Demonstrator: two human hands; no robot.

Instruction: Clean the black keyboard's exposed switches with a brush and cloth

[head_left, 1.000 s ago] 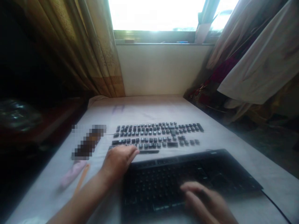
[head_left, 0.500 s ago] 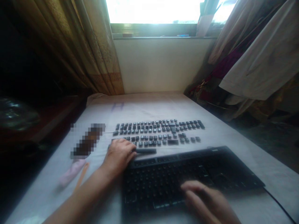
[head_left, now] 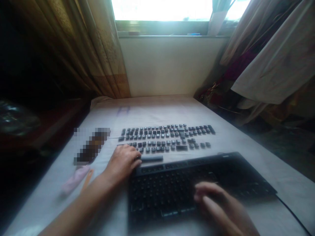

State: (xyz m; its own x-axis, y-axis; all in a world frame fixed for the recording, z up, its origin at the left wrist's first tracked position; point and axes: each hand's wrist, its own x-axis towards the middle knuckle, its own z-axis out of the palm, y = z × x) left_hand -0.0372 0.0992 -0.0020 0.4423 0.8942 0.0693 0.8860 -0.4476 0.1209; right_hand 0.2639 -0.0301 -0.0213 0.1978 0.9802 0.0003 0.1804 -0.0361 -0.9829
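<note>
A black keyboard [head_left: 172,185] lies at a slant on the table, its key area dotted with small posts where keycaps are off. Beyond it, loose black keycaps [head_left: 157,134] are set out in rows. My left hand [head_left: 125,159] rests at the left end of the nearest rows, fingers bent downward and their tips hidden. Beside its thumb lies a long bar-shaped keycap [head_left: 152,158]. Over the keyboard's near edge is my right hand [head_left: 219,200], blurred, its fingers curved and apart from the thumb; I make out nothing between them.
A pixelated dark item [head_left: 92,147], a pink cloth-like roll [head_left: 75,179] and an orange stick [head_left: 87,180] lie on the left of the cloth-covered table [head_left: 157,109]. The keyboard's cable [head_left: 292,213] runs off at right. Curtains [head_left: 98,49] and hanging clothes [head_left: 268,72] flank the window.
My right hand has shifted slightly right, and its thumb is now more visible. My left hand stays near the same keycaps. The view has tipped slightly.
</note>
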